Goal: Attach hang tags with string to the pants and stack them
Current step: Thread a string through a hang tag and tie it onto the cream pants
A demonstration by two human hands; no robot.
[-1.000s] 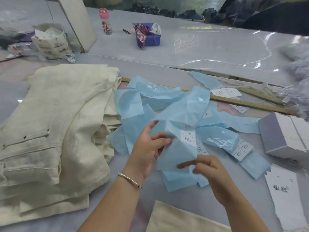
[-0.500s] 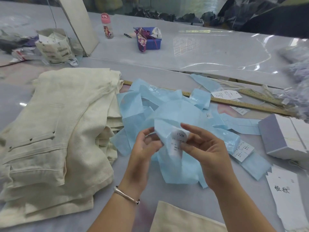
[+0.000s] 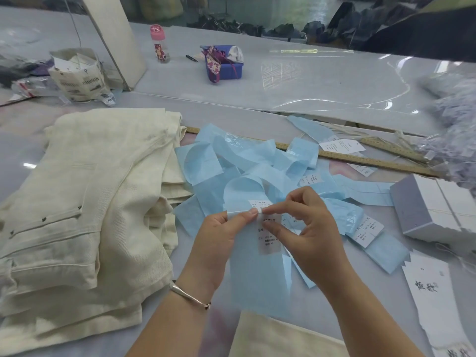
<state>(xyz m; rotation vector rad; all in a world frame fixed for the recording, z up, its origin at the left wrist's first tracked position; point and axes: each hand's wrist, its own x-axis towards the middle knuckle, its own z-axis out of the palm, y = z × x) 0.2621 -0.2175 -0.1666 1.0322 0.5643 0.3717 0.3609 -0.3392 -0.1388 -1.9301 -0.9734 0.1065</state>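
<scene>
Both the left hand (image 3: 219, 235) and right hand (image 3: 306, 228) pinch, apparently, a white sticker (image 3: 268, 237) on a blue strip (image 3: 257, 279).

Bright, even light; glare streaks on the clear sheet (image 3: 322, 81) toward one o'clock; wide-angle bending at the edges; motion blur at three o'clock

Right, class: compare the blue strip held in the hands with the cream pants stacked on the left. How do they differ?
The blue strip is thin and translucent, pinched by the left hand and right hand; the cream pants are thick, opaque, lying untouched. The blue strip carries a printed white label; the cream pants show dark studs instead. Both are soft and flexible.
</scene>
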